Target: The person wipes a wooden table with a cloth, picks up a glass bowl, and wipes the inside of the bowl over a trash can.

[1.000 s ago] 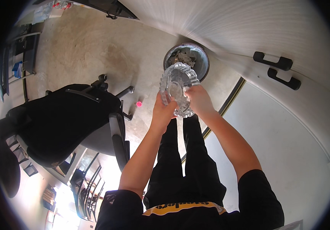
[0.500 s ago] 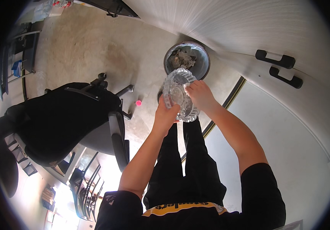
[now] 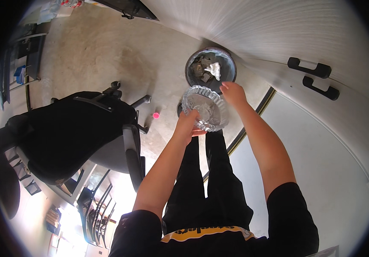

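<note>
My left hand is closed on the near left rim of a clear glass bowl with a scalloped, ribbed edge. The bowl is tilted, its inside facing up towards me. To the right of its far rim, my right hand is apart from the bowl, its fingers loosely bent with nothing visible in them. Beyond both, a round dark-rimmed waste bin stands on the floor with brownish and grey scraps inside. Over those scraps shows a crumpled white tissue; whether it rests on them or is falling, I cannot tell.
A black office chair takes up the left side, its wheeled legs reaching towards me. Near them lies a small pink cap-like thing on the floor. Pale cabinet doors with black handles rise on the right.
My right hand has let go of the white tissue and moved right, away from the bowl. The tissue now shows inside the bin. The bowl has shifted slightly and tilted differently.
</note>
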A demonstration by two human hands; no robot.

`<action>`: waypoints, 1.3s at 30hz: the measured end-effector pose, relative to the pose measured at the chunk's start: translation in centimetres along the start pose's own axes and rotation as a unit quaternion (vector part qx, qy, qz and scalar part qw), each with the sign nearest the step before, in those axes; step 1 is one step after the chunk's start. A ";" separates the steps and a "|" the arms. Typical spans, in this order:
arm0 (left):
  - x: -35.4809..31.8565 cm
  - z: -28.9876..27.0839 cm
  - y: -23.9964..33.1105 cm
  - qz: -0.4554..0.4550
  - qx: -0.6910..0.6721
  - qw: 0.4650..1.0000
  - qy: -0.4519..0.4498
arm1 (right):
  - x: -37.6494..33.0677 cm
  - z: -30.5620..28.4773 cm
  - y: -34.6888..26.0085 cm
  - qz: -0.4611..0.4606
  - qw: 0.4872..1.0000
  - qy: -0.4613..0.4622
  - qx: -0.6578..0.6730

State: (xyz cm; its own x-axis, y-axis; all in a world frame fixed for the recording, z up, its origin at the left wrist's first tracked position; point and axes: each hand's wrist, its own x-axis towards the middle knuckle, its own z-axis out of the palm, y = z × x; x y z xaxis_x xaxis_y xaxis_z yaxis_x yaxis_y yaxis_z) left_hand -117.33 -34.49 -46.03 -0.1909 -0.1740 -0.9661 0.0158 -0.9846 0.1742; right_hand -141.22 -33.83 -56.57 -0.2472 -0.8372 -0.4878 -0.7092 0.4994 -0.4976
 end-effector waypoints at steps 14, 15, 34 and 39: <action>2.8 0.5 3.8 -0.025 -0.146 0.984 -0.098 | -6.0 -3.4 -1.9 0.329 0.777 -0.145 0.517; 4.6 0.8 2.6 -0.070 -0.203 0.971 -0.101 | -6.4 -1.5 1.2 0.350 0.768 -0.155 0.513; -6.6 -3.8 -3.3 -0.121 -0.124 0.970 -0.169 | -19.2 -6.3 -5.4 0.325 0.815 -0.163 0.451; -18.5 -7.0 -5.9 -0.032 -0.105 0.977 -0.182 | -27.9 -11.1 -12.5 0.254 0.835 -0.191 0.448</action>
State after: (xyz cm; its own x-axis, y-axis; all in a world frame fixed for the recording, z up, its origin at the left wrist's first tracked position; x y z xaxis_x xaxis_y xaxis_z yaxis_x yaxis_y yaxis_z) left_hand -106.98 -25.62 -30.56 -0.5341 -0.1325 -0.8349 0.1862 -0.9818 0.0367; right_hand -132.75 -19.20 -28.74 -0.0156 -0.4195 -0.9076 0.2455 0.8784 -0.4101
